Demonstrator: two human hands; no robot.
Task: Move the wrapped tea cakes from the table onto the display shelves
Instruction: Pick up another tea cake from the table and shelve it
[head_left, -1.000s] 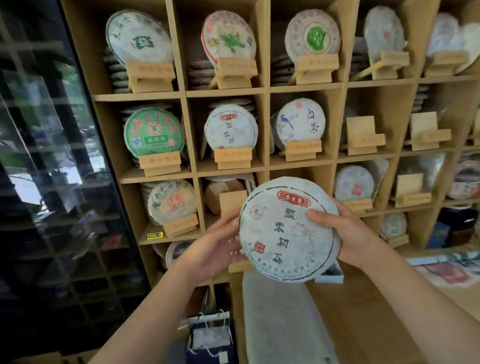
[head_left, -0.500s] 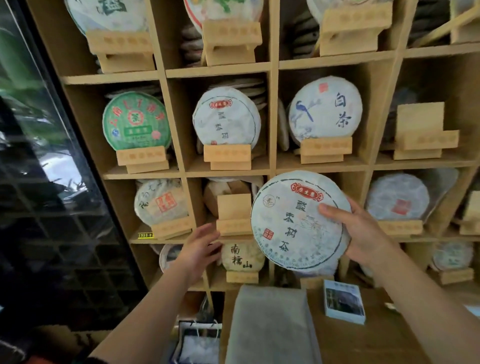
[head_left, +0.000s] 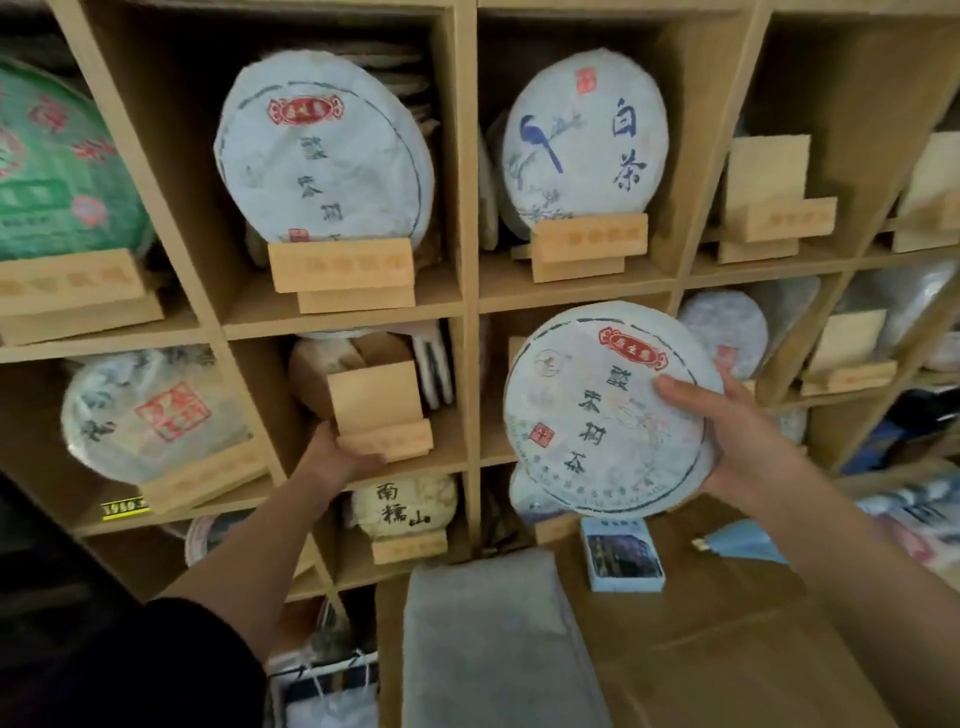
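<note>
My right hand (head_left: 727, 431) grips a round white-wrapped tea cake (head_left: 602, 410) with a red label and black characters, held upright in front of the lower middle cubby of the wooden display shelves (head_left: 470, 312). My left hand (head_left: 337, 452) holds the left base of an empty wooden stand (head_left: 382, 415) in the cubby to the left of it. Behind that stand lie a brown cake and a few stacked cakes. A matching wrapped cake (head_left: 322, 150) stands on its stand in the cubby above.
Other cubbies hold cakes on stands: a bird-print one (head_left: 582, 140), a green one (head_left: 57, 166), a red-stamped one (head_left: 150, 410). Empty stands (head_left: 774, 197) sit at right. The wooden table (head_left: 701, 649) below carries a grey cloth (head_left: 493, 644) and a small blue box (head_left: 621, 556).
The view has closed in on the shelves. My left hand reached forward from the air and took hold of the empty stand. My right hand kept the cake, now further right and lower in view.
</note>
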